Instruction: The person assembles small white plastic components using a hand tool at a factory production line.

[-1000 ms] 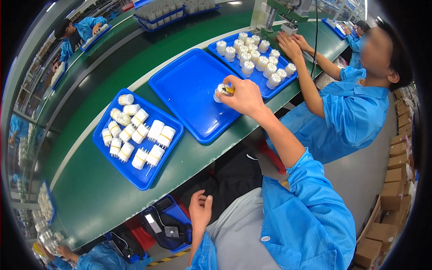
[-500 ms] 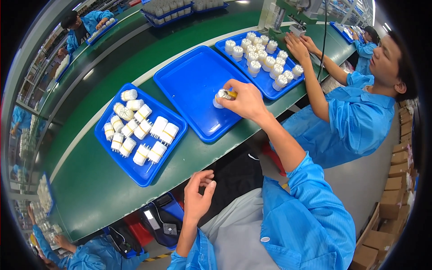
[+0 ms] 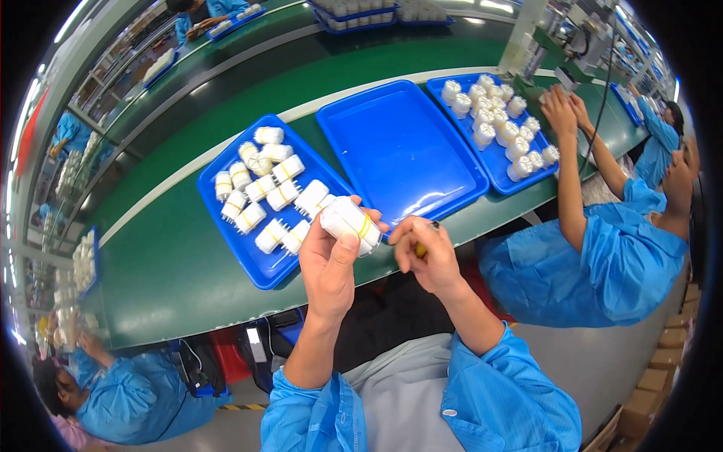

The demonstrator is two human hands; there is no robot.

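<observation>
My left hand (image 3: pixel 331 275) holds up a white cylindrical part (image 3: pixel 350 224) with a yellow band, thumb on the near side and fingers behind. Just to its right is my right hand (image 3: pixel 431 260), fingers curled around a small yellow tool (image 3: pixel 421 249) with a dark tip; most of that tool is hidden. Behind my left hand, a blue tray (image 3: pixel 213 197) on the left bears several more white banded parts (image 3: pixel 258 187), many lying on their sides with pins showing. The middle blue tray (image 3: pixel 403 143) lies beyond my hands.
A third blue tray (image 3: pixel 493 177) at the right carries several white parts standing upright. Close by it, a co-worker's hands (image 3: pixel 561 109) work at a bench machine (image 3: pixel 576 71). The green worktop (image 3: pixel 151 290) curves past me, with stacked trays (image 3: pixel 354 22) at the far side.
My right hand has come back from the middle tray, where it was at a white part; that part no longer stands there. My left hand, earlier without a part, now grips one. The view has shifted.
</observation>
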